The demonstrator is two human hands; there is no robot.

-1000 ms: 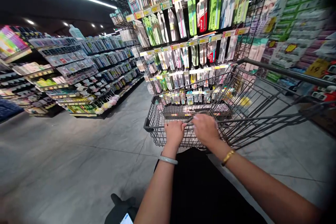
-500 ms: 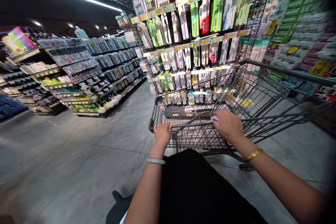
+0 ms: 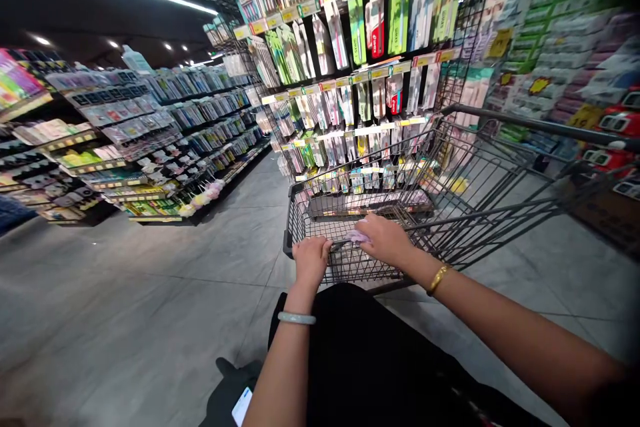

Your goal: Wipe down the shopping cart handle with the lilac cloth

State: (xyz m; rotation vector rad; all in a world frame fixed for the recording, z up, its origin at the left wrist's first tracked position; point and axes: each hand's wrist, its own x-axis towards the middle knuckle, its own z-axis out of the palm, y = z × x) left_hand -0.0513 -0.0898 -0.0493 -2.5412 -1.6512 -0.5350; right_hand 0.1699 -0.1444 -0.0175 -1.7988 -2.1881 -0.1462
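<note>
A grey wire shopping cart (image 3: 463,216) stands sideways in front of me, its handle bar on the right. My left hand (image 3: 310,261), with a pale bangle at the wrist, is closed over the near top rail close to the cart's left corner. A little to the right, my right hand (image 3: 386,240) presses a crumpled lilac cloth (image 3: 358,236) against the same rail, its fingers partly hidden. A gold bracelet (image 3: 439,278) circles that wrist. The wire basket between the hands and the rack shows mostly bare mesh.
Just beyond the cart rises a display rack (image 3: 373,73) hung with packaged toothbrushes. Stocked shelves (image 3: 145,120) line the left across the grey floor (image 3: 200,287). Stacked packs (image 3: 565,47) stand at right. A lit phone (image 3: 242,405) shows low by my left forearm.
My right hand has slid left along the rail with the lilac cloth, closer to my left hand. My left hand keeps its hold. The view has shifted slightly.
</note>
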